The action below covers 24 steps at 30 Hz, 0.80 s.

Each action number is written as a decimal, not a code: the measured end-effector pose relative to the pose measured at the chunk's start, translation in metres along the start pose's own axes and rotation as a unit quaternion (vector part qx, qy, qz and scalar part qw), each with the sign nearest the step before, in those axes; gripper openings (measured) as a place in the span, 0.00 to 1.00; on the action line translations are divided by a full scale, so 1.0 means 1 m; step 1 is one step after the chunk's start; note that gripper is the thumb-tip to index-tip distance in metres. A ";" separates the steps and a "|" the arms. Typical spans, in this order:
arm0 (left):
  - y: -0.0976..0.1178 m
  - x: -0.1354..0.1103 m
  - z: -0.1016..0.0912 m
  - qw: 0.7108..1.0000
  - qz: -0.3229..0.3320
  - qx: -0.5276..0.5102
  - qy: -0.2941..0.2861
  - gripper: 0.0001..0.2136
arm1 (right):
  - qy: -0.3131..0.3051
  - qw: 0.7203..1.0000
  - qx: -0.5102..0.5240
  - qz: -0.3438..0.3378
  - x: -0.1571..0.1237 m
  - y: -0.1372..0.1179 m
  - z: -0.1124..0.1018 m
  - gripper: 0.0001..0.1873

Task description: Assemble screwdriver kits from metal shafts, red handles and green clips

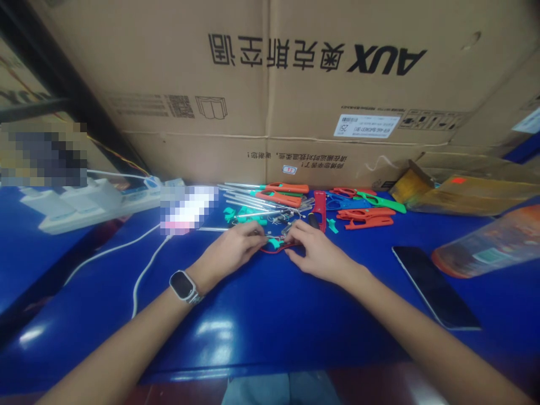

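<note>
Both hands are over the middle of a blue worktop (253, 315), on a small red shell (274, 251) with a teal bit (275, 243) in it. Left hand's (232, 247) grip looks pinched together on the shell's left end. Right hand (318, 250) is at the other end, thumb and fingertips a bit apart; can't tell if that grip is actually clamped on anything. The fingers hide a good chunk of the shell too.

It's crowded right behind the hands: a heap of metal rods (248, 203), two orange handles (282, 198), teal scraps (230, 214) and, just past the right hand, a red casing (320, 208) plus something with a dark end (313, 220). Further right there's a messy bunch of blue (343, 202), green (382, 201) and orange-red casings (369, 218). A big cardboard panel (274, 112) walls off the back.

Off to the right, well clear of the hands: a phone (434, 287), a clear bottle with orange on it (491, 247), and an open carton (459, 191) behind. Left side's got a loaded power strip (105, 208) and a white cable (145, 270) running down to a spot near the watch (182, 286) wrist.
</note>
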<state>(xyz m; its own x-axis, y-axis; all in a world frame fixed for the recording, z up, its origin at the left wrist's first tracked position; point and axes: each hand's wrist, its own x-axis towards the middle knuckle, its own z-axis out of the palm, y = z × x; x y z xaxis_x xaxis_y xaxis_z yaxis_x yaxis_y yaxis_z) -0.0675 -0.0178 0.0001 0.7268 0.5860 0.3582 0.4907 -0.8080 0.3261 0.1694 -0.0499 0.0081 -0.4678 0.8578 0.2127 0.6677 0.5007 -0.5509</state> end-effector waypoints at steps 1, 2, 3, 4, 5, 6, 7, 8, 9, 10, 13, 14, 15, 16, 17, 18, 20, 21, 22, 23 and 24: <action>0.001 -0.001 0.000 1.000 0.004 0.023 -0.006 0.14 | 0.001 1.000 -0.002 0.000 0.000 0.000 0.000 0.04; 0.002 -0.001 0.000 0.999 0.009 0.044 -0.011 0.14 | 0.001 1.000 -0.004 -0.001 0.000 -0.001 0.000 0.04; 0.003 -0.001 -0.001 0.998 0.014 0.060 -0.018 0.14 | 0.002 1.000 -0.006 -0.001 0.000 -0.001 0.000 0.04; 0.004 -0.002 -0.001 0.997 0.020 0.069 -0.024 0.13 | 0.003 1.000 -0.008 -0.001 0.000 -0.001 0.000 0.04; 0.004 -0.002 -0.002 0.997 0.023 0.074 -0.030 0.13 | 0.003 1.000 -0.010 -0.002 0.000 -0.001 0.000 0.04; 0.004 -0.002 -0.002 0.996 0.025 0.076 -0.035 0.13 | 0.004 1.000 -0.011 -0.004 0.000 -0.001 0.000 0.04; 0.005 -0.003 -0.004 0.996 0.024 0.075 -0.040 0.12 | 0.004 1.000 -0.013 -0.005 0.000 -0.001 0.000 0.04; 0.006 -0.003 -0.005 0.996 0.023 0.076 -0.045 0.12 | 0.004 1.000 -0.015 -0.006 0.000 -0.001 0.000 0.04; 0.007 -0.003 -0.006 0.996 0.020 0.077 -0.049 0.12 | 0.003 1.000 -0.016 -0.007 0.000 -0.001 0.000 0.04; 0.009 -0.003 -0.007 0.995 0.017 0.081 -0.052 0.13 | 0.002 1.000 -0.016 -0.009 0.000 -0.001 0.000 0.04; 0.014 -0.003 -0.010 0.994 0.005 0.096 -0.051 0.14 | 0.001 1.000 -0.011 -0.014 -0.001 -0.001 0.000 0.04; 0.015 -0.002 -0.010 0.994 0.002 0.103 -0.048 0.13 | 0.002 1.000 -0.009 -0.014 -0.001 -0.001 0.000 0.05; 0.017 -0.002 -0.010 0.993 0.000 0.110 -0.043 0.13 | 0.003 1.000 -0.007 -0.015 -0.001 -0.001 0.000 0.05; 0.019 -0.002 -0.010 0.992 0.002 0.119 -0.038 0.14 | 0.004 1.000 -0.007 -0.015 -0.001 -0.001 0.000 0.05; 0.020 -0.001 -0.010 0.991 0.008 0.127 -0.035 0.15 | 0.006 1.000 -0.007 -0.015 -0.001 -0.001 0.000 0.05; 0.022 -0.001 -0.009 0.990 0.017 0.133 -0.035 0.15 | 0.008 1.000 -0.007 -0.015 -0.002 -0.001 0.000 0.05; 0.024 -0.001 -0.007 0.988 0.038 0.142 -0.042 0.15 | 0.012 1.000 -0.007 -0.014 -0.002 -0.002 0.001 0.05; 0.025 -0.002 -0.006 0.987 0.047 0.146 -0.048 0.15 | 0.014 1.000 -0.008 -0.014 -0.002 -0.002 0.002 0.05; 0.025 -0.002 -0.005 0.986 0.053 0.150 -0.052 0.15 | 0.015 1.000 -0.008 -0.013 -0.002 -0.002 0.003 0.04; 0.026 -0.002 -0.004 0.985 0.056 0.155 -0.054 0.15 | 0.017 1.000 -0.009 -0.013 -0.002 -0.002 0.003 0.04; 0.026 -0.002 -0.004 0.984 0.058 0.159 -0.055 0.15 | 0.019 1.000 -0.010 -0.013 -0.003 -0.002 0.004 0.04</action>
<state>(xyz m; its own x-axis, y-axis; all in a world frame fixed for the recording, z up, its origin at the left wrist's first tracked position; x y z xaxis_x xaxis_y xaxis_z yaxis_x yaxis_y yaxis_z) -0.0584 -0.0398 0.0110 0.8256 0.4930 0.2747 0.5148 -0.8573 -0.0085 0.1671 -0.0535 0.0052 -0.4631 0.8480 0.2579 0.6673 0.5251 -0.5283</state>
